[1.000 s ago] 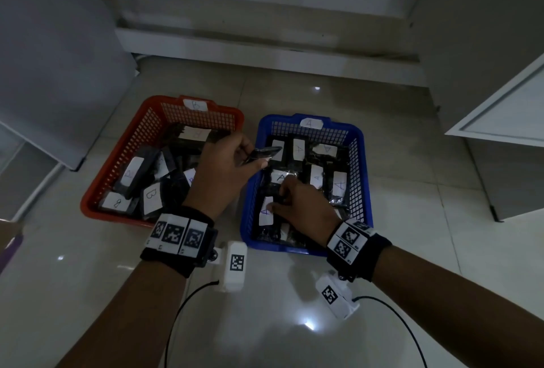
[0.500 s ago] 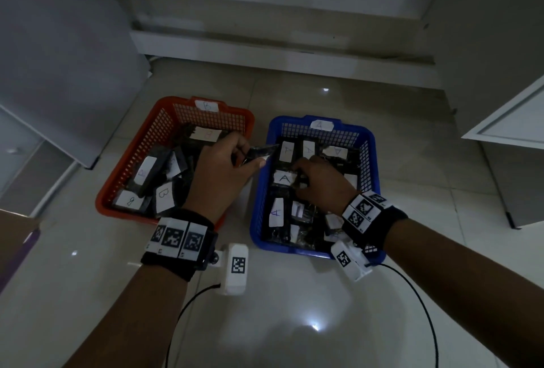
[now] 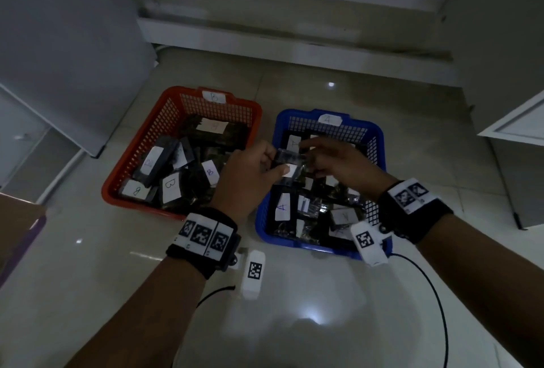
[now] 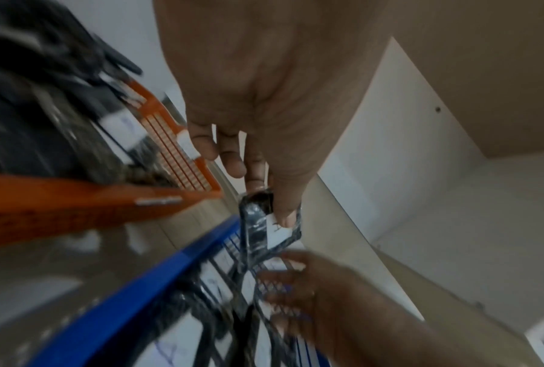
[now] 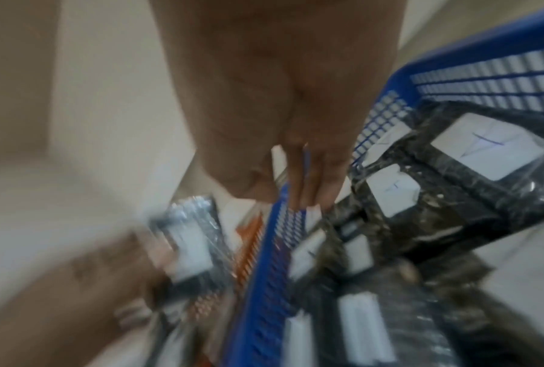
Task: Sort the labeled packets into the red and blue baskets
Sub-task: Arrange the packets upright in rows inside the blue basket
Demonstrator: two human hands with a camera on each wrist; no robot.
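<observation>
**Packet held over the blue basket's rim**

Head view: the left hand [image 3: 250, 173] pinches a packet [image 3: 287, 166] above the blue basket [image 3: 378, 135] at its 10 o'clock corner; the right hand [image 3: 338, 161] reaches in, fingers loose, its hold unclear.

Left wrist view: the thumb [image 4: 285, 206] covers the label [image 4: 277, 236].

Right wrist view: blurred. An unread letter could send the packet wrongly into the red basket [image 3: 176, 97].
</observation>
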